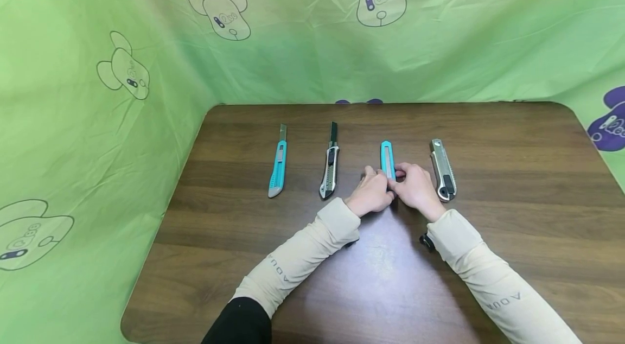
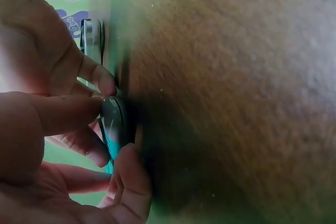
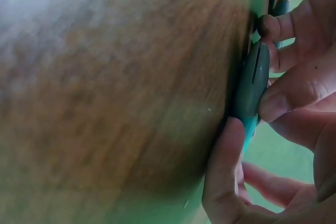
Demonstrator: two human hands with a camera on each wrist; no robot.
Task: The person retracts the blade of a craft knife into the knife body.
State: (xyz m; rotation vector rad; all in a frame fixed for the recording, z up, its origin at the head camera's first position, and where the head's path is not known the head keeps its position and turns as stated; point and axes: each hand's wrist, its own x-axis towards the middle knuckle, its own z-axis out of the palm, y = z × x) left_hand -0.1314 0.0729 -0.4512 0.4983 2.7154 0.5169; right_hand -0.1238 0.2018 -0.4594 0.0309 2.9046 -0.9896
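Both hands meet at the near end of a turquoise utility knife (image 1: 387, 154) lying lengthwise on the table. Its grey rounded end (image 2: 116, 121) shows between the fingertips in the left wrist view; the same grey end (image 3: 251, 85) appears in the right wrist view. No blade shows at its far tip. From the left side, my left hand (image 1: 372, 191) pinches the knife low down with thumb and fingers. Opposite it, my right hand (image 1: 416, 186) grips the other side with thumb and curled fingers. The fingers partly cover the knife's lower part.
Left of the hands lie a turquoise utility knife (image 1: 278, 167) with its blade out and a silver-black one (image 1: 330, 165) with a dark blade. A silver utility knife (image 1: 443, 170) lies just right of the right hand. Green printed cloth (image 1: 293, 62) hangs behind the wooden table (image 1: 219, 246).
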